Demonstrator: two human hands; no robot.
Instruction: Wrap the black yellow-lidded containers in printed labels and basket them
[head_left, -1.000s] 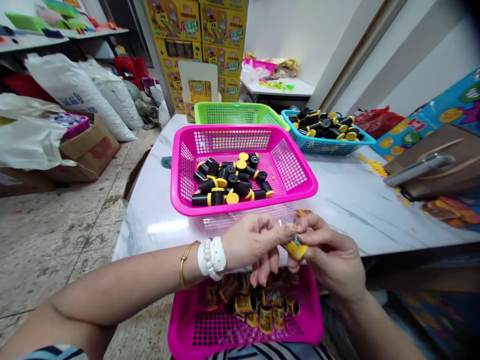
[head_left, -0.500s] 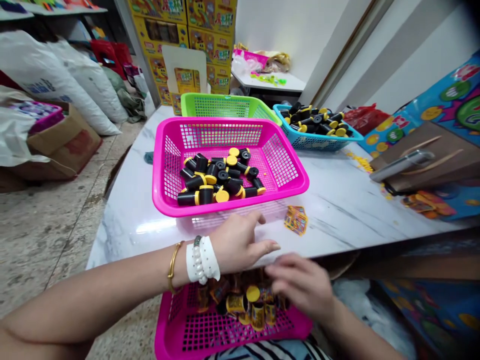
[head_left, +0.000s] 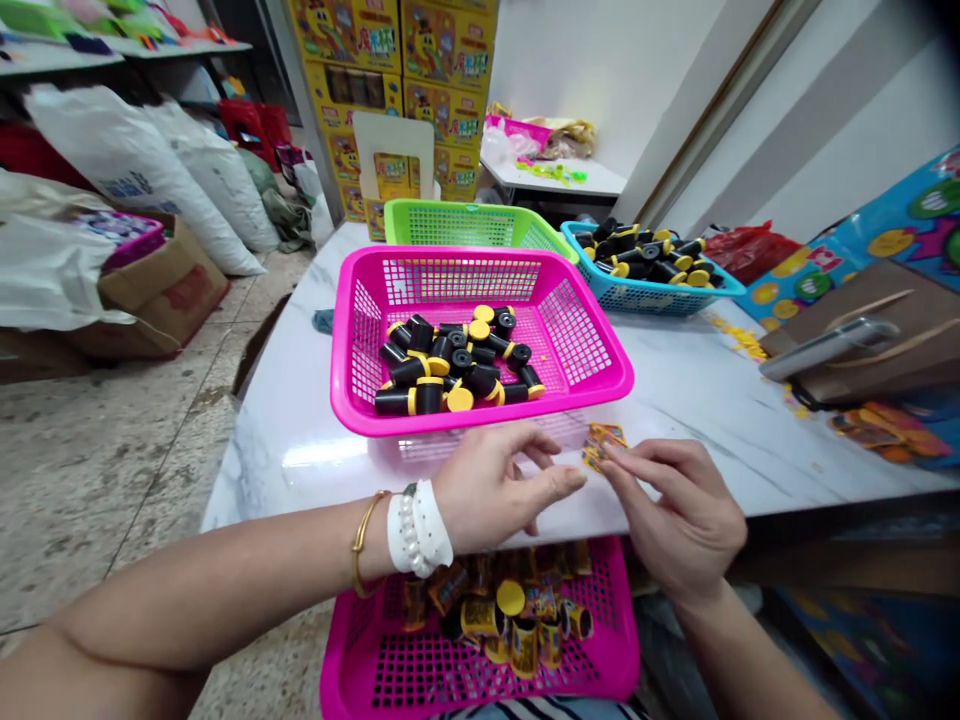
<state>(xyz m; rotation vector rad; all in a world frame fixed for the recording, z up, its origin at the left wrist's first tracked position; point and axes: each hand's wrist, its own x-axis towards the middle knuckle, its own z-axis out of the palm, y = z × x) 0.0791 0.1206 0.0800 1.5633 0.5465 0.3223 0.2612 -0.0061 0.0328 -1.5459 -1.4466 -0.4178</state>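
My right hand (head_left: 679, 500) pinches an orange printed label (head_left: 604, 446) between thumb and fingertips, at the small stack by the table's front edge. Whether one label or several are in the pinch, I cannot tell. To its left hovers my left hand (head_left: 499, 487), fingers loosely curved and apart, with nothing visible in it. Past it stands a pink basket (head_left: 484, 422) with plain black canisters (head_left: 429, 395) with yellow lids. Below the hands, at my lap, another pink basket (head_left: 360, 690) holds canisters wrapped in orange labels (head_left: 524, 645).
Behind the upper pink basket are a green basket (head_left: 457, 207) and a blue basket (head_left: 637, 295) full of black canisters. A brown paper bag (head_left: 862, 350) lies at the table's right. Yellow boxes (head_left: 442, 60) are stacked behind; white sacks (head_left: 135, 180) stand on the floor at left.
My right hand has moved up from above the lower basket to the labels on the table and now pinches there. My left hand has shifted slightly, its fingers still apart.
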